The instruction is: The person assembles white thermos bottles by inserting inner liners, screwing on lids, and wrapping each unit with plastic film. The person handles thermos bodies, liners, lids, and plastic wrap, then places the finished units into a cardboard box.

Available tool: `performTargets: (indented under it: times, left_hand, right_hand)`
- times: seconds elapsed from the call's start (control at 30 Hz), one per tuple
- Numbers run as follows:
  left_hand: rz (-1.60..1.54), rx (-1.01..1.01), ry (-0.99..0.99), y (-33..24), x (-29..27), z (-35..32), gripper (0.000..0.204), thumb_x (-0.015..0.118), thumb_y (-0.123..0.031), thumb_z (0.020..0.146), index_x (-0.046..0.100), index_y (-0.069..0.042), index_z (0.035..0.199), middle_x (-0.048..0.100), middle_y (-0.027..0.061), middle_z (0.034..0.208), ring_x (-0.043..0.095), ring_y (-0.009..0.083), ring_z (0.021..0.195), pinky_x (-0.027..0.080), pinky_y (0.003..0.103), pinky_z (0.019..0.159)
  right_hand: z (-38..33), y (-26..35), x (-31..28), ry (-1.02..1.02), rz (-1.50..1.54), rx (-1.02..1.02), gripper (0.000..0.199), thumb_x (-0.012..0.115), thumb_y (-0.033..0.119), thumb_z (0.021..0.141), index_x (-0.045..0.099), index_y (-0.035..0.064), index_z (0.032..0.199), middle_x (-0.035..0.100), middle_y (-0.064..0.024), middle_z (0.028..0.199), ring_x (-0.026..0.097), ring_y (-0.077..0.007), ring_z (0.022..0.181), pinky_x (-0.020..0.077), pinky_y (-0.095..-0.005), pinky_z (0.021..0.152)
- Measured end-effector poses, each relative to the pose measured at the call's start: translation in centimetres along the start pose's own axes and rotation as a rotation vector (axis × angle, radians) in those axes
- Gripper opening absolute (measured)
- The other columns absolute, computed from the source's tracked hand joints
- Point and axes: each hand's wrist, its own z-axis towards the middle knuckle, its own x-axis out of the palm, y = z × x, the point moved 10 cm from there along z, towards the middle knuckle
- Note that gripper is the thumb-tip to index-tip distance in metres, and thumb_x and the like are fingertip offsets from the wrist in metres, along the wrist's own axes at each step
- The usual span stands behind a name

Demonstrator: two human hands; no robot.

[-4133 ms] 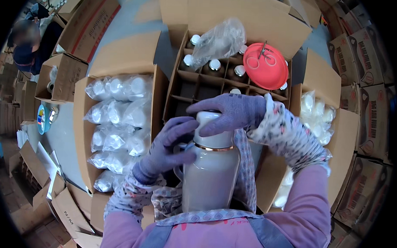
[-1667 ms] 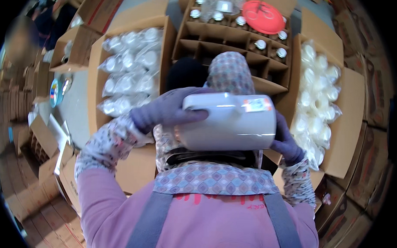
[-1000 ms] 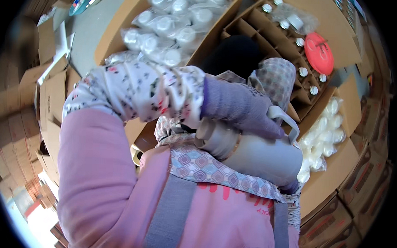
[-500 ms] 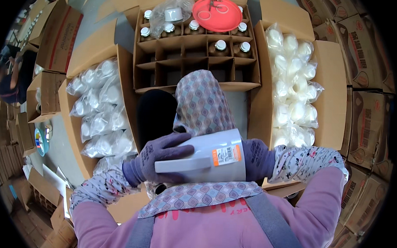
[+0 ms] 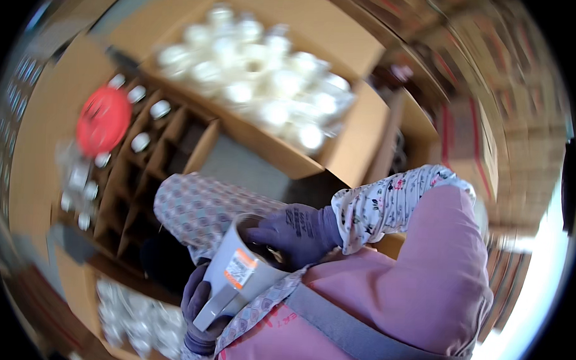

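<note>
A pale grey-white jug (image 5: 256,285) with a side handle and an orange-and-white sticker lies tilted against my patterned apron (image 5: 198,205). My left hand (image 5: 198,307), in a purple-grey glove, wraps round the jug beside its handle. Gloved alike, my right hand (image 5: 299,234) has its bent fingers over the rim and partly inside the wide mouth. Its fingertips are hidden there, and a small shiny spot shows below them in the dark opening.
Ahead, a carton (image 5: 264,141) holds bagged white cylindrical parts. At left, a divided carton (image 5: 165,156) contains white-capped bottles and a red round lid (image 5: 103,121). Clear-bagged pieces (image 5: 143,321) fill another carton at lower left. Stacked cartons (image 5: 473,145) stand to the right.
The view has swung to the right and is blurred. The jug has tipped so its mouth faces up and away, and my right hand has moved from its end into the mouth.
</note>
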Motion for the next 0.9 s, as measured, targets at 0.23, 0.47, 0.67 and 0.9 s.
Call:
performTargets:
  times: [0.23, 0.47, 0.67, 0.9]
  left_hand:
    - [-0.055, -0.015, 0.301, -0.9, 3.3, 2.8, 0.074, 0.059, -0.056, 0.084, 0.045, -0.004, 0.134, 0.046, 0.028, 0.133, 0.049, 0.043, 0.121, 0.043, 0.051, 0.097]
    - [0.094, -0.258, 0.329, -4.3, 4.3, 6.4, 0.058, 0.063, -0.032, 0.082, 0.052, 0.004, 0.126, 0.053, 0.0215, 0.13, 0.051, 0.0321, 0.12, 0.039, 0.044, 0.101]
    - [0.271, -0.358, 0.384, -7.2, 5.9, 9.6, 0.054, 0.061, -0.025, 0.085, 0.051, 0.006, 0.128, 0.053, 0.0208, 0.131, 0.05, 0.0316, 0.12, 0.039, 0.041, 0.101]
    - [0.302, -0.42, 0.546, -8.6, 7.1, 10.4, 0.059, 0.063, -0.034, 0.086, 0.05, 0.004, 0.129, 0.052, 0.0216, 0.132, 0.048, 0.0347, 0.122, 0.034, 0.045, 0.104]
  right_hand:
    - [-27.1, -13.7, -0.9, -1.206, -0.079, 0.486, 0.046, 0.07, 0.016, 0.08, 0.055, 0.0031, 0.122, 0.063, -0.0143, 0.103, 0.062, -0.0266, 0.097, 0.0503, -0.0383, 0.084]
    - [-54.5, -37.2, 9.5, -1.005, 0.267, 1.92, 0.063, 0.07, 0.032, 0.078, 0.048, 0.013, 0.134, 0.051, -0.0144, 0.133, 0.05, -0.0312, 0.123, 0.0405, -0.0384, 0.104]
    - [-49.7, -48.4, 11.1, -0.841, 0.208, 1.753, 0.105, 0.072, 0.024, 0.069, 0.008, 0.0176, 0.151, 0.019, -0.0091, 0.155, 0.016, -0.0322, 0.143, 0.0172, -0.043, 0.117]
    - [-50.5, -45.3, 13.8, -0.546, 0.206, 1.746, 0.07, 0.075, 0.044, 0.067, 0.055, 0.0109, 0.126, 0.053, -0.0192, 0.128, 0.046, -0.0385, 0.125, 0.032, -0.0485, 0.108]
